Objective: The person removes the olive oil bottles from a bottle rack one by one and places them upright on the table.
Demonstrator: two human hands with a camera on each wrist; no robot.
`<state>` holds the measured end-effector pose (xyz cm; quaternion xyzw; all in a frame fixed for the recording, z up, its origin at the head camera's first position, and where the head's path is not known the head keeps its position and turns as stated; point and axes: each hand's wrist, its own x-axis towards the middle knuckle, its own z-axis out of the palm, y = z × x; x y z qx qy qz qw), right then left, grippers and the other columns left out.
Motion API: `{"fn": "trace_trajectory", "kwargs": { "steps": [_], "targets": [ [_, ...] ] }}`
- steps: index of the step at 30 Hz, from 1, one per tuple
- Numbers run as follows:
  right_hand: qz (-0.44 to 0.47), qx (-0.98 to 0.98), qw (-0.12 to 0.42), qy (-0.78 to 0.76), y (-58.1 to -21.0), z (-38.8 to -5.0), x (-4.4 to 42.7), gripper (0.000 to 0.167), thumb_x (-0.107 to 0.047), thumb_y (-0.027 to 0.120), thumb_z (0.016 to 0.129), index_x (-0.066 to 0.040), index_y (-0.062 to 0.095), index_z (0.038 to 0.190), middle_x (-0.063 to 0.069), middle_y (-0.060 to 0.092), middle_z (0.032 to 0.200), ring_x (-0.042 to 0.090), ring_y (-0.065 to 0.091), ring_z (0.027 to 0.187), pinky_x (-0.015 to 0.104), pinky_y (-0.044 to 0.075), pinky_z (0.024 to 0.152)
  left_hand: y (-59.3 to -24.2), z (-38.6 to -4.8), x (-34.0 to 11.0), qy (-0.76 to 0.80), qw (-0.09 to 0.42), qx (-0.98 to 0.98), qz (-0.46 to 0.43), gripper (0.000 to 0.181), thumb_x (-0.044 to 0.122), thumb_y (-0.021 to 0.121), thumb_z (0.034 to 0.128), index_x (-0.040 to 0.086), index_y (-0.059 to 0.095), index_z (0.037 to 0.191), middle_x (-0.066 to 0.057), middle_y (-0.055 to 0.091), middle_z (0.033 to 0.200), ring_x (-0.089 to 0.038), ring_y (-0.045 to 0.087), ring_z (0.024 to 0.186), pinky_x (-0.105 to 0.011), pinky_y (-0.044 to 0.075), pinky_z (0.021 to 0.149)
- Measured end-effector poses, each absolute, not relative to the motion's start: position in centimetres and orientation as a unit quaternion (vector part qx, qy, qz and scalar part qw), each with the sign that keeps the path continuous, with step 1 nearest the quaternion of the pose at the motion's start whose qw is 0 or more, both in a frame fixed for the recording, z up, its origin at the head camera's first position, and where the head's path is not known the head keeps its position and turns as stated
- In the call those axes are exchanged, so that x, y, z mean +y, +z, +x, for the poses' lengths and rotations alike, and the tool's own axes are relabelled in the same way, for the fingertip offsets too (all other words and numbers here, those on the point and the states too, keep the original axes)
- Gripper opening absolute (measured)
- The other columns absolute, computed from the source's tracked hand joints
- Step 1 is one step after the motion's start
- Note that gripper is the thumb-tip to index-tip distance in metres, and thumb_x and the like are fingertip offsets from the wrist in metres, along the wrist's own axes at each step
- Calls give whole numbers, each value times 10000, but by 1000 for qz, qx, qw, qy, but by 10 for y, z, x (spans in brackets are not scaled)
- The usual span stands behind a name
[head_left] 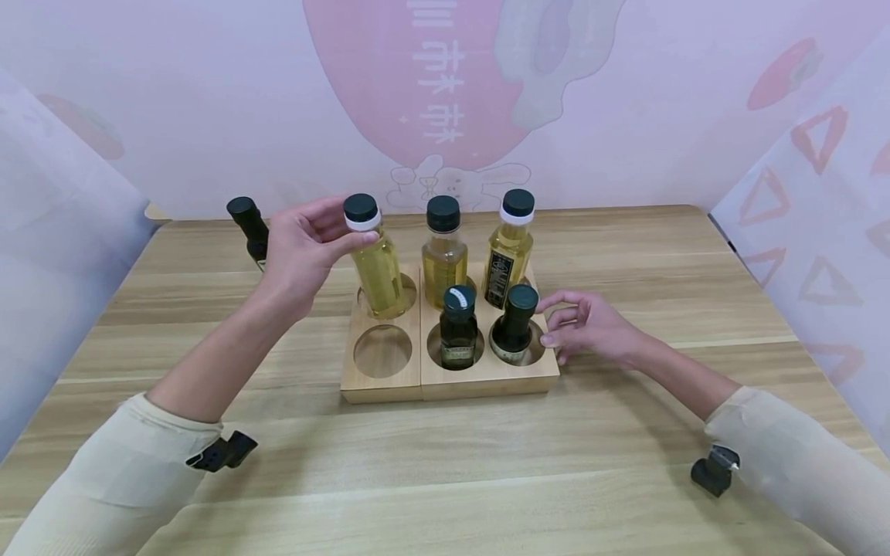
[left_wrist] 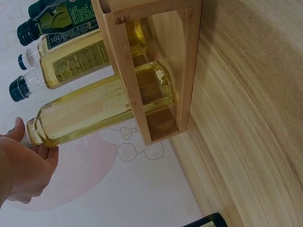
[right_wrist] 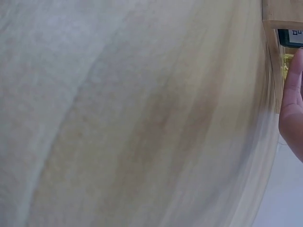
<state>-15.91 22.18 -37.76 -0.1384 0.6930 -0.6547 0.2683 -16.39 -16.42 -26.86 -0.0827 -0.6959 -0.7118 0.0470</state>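
My left hand (head_left: 299,251) pinches the neck of a bottle of yellow oil (head_left: 381,278) with a dark green cap. This bottle stands slightly tilted in the back left hole of a wooden bottle rack (head_left: 385,390); the left wrist view shows its base (left_wrist: 163,85) inside the rack. My right hand (head_left: 591,328) is at the rack's right end, fingers loosely bent beside a dark bottle (head_left: 514,328) in the front right hole. Whether its fingertips touch the rack or bottle I cannot tell. In the right wrist view only part of the right hand (right_wrist: 293,106) shows.
Two more oil bottles, a middle one (head_left: 443,262) and a labelled right one (head_left: 507,255), fill the back row. A small dark bottle (head_left: 457,332) sits front middle. Another dark bottle (head_left: 249,224) stands behind my left hand. A printed partition (head_left: 243,93) borders the wooden table (head_left: 445,479).
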Motion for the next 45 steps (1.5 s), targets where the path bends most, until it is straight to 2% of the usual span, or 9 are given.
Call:
{"fn": "trace_trajectory", "kwargs": {
  "steps": [8,18,29,38,45],
  "targets": [
    [-130,690,277,-655,-375,-159,222,390,102,722,895,-95,594,1206,57,709,854,200,687,643,343,631,612,-266,-164,-162,-718,54,-689,-81,424,-131,761,869,-56,679,1278,72,790,995,-77,761,951,-212,574,933],
    [-128,686,286,-657,-374,-159,221,398,115,701,895,-94,583,1212,47,700,836,184,649,593,294,597,559,-262,-164,-163,-721,58,-685,-81,441,-121,771,865,-61,673,1290,68,792,1004,-82,761,960,-210,570,943],
    [-121,693,287,-651,-372,-160,221,397,89,731,887,-106,601,1208,55,705,851,167,647,603,298,599,559,-260,-164,-164,-728,64,-678,-80,423,-137,771,853,-47,697,1259,62,796,982,-82,759,950,-204,575,927],
    [-119,707,294,-632,-369,-161,223,356,35,724,915,-113,608,1217,62,692,887,170,658,658,337,622,598,-258,-166,-167,-733,71,-672,-78,381,-124,791,844,27,757,1191,45,800,985,-95,755,964,-203,577,922],
    [-114,715,301,-620,-367,-163,222,375,21,726,922,-103,600,1253,69,701,907,161,655,663,345,632,615,-255,-169,-169,-737,91,-665,-76,373,-120,808,830,28,771,1170,6,803,984,-103,762,955,-217,584,918]
  ]
}}
